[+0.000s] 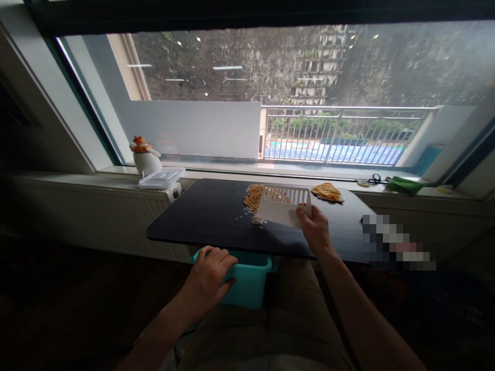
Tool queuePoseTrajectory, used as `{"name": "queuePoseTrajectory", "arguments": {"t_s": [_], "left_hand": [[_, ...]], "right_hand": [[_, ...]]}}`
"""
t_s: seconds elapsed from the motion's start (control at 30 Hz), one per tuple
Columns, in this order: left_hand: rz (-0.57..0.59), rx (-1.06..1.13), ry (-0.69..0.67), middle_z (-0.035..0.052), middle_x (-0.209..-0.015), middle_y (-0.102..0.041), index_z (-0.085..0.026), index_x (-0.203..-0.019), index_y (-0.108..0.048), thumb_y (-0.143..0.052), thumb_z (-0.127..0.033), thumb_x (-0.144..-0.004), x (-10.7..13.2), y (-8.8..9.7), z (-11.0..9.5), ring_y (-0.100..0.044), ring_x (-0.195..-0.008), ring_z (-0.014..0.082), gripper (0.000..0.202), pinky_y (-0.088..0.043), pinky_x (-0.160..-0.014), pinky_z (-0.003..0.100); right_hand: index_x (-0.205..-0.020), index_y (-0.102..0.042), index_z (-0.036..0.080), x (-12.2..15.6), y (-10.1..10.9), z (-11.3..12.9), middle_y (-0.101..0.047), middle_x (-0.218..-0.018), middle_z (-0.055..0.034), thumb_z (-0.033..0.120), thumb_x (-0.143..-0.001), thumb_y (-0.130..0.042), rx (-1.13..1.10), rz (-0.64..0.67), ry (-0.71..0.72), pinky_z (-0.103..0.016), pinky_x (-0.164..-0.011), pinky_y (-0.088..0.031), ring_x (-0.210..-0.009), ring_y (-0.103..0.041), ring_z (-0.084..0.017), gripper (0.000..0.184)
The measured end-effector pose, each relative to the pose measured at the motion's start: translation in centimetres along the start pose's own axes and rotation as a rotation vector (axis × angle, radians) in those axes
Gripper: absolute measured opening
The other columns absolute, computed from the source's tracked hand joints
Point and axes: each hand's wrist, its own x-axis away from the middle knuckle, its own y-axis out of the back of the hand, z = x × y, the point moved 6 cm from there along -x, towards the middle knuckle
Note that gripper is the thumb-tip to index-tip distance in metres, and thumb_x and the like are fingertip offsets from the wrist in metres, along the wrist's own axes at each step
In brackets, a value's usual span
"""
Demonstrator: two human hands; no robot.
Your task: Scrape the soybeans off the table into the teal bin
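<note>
My right hand (315, 226) grips the near right corner of a white slotted scoop (281, 204) lying on the dark table (201, 216). Yellow-brown grains (253, 197) are heaped at the scoop's left edge, some show through its slots, and a few white bits lie by its near left corner. My left hand (209, 275) is closed over the rim of a teal plastic bin (247, 281) held under the table's front edge, on my lap.
An orange cloth (327, 191) lies on the table's far right. On the sill stand a white figurine with an orange top (144, 156), a clear lidded box (161, 178), scissors (374, 179) and a green item (404, 185). A window fills the background.
</note>
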Motion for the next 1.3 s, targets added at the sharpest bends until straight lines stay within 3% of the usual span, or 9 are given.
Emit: {"name": "queuePoseTrajectory", "arguments": {"t_s": [0.37, 0.63, 1.0, 1.3], "left_hand": [[-0.012, -0.010, 0.002, 0.0020, -0.095, -0.063, -0.021, -0.098, -0.059, -0.069, -0.004, -0.075, 0.0, 0.1, 0.2, -0.058, -0.095, 0.0258, 0.030, -0.032, -0.099, 0.049], [-0.018, -0.009, -0.003, 0.0019, -0.095, -0.063, -0.021, -0.099, -0.060, -0.070, -0.003, -0.073, 0.1, 0.0, 0.5, -0.058, -0.095, 0.0258, 0.032, -0.031, -0.100, 0.049], [-0.019, -0.016, -0.010, 0.0011, -0.095, -0.063, -0.022, -0.098, -0.059, -0.067, -0.005, -0.076, 0.0, -0.1, 0.5, -0.057, -0.095, 0.0250, 0.029, -0.031, -0.101, 0.049], [-0.015, -0.008, -0.007, 0.0015, -0.093, -0.062, -0.021, -0.097, -0.059, -0.069, -0.003, -0.074, -0.1, 0.1, 0.4, -0.058, -0.094, 0.0253, 0.030, -0.030, -0.101, 0.048]], "right_hand": [[-0.086, -0.069, 0.019, 0.0, -1.2, 0.5, -0.067, -0.071, -0.0018, 0.046, -0.070, -0.066, -0.026, 0.056, -0.002, -0.030, -0.059, -0.047, -0.064, -0.060, -0.019, 0.032], [-0.085, -0.069, 0.017, 0.1, 0.4, 1.4, -0.066, -0.069, -0.0019, 0.043, -0.069, -0.067, 0.017, -0.005, 0.010, -0.031, -0.061, -0.046, -0.065, -0.058, -0.019, 0.030], [-0.087, -0.068, 0.018, -0.3, -0.1, -0.8, -0.070, -0.073, -0.0024, 0.045, -0.067, -0.068, -0.076, 0.007, -0.050, -0.031, -0.061, -0.049, -0.065, -0.062, -0.020, 0.033], [-0.086, -0.069, 0.019, -0.2, -0.4, -1.2, -0.072, -0.076, -0.0034, 0.042, -0.064, -0.069, -0.157, 0.011, -0.109, -0.033, -0.063, -0.052, -0.067, -0.065, -0.021, 0.032]]}}
